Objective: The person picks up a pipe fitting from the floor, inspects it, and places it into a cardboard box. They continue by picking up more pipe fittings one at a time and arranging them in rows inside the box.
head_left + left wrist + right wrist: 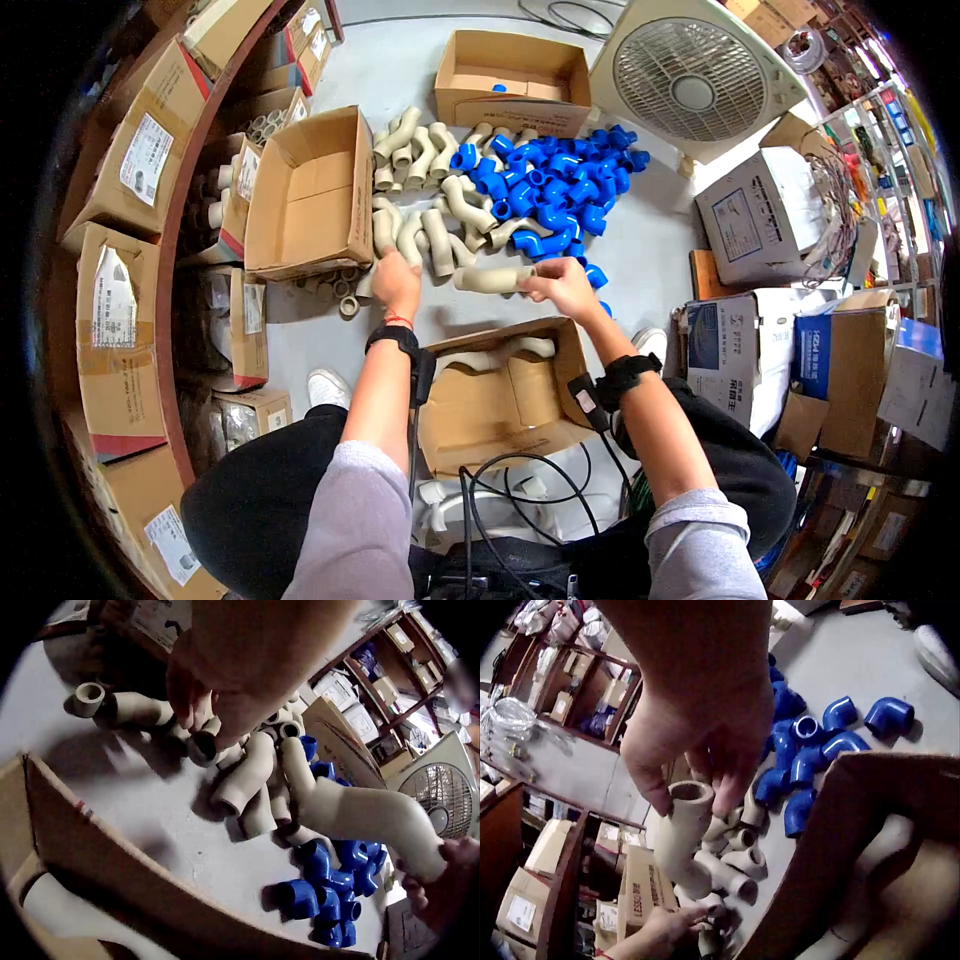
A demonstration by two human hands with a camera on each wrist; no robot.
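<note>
Now, centre frame: my right hand (pixel 562 287) grips a beige bend (pixel 493 279) above the near box (pixel 572 365). My left hand (pixel 397 282) pinches a second bend (pixel 202 748) from the floor pile (pixel 432 190). Early, I judge: most bends lie unboxed.

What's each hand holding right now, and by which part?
Right hand pinches a beige offset fitting by the rim of one open end. Left hand grips a second beige fitting near its end, in the floor pile.
</note>
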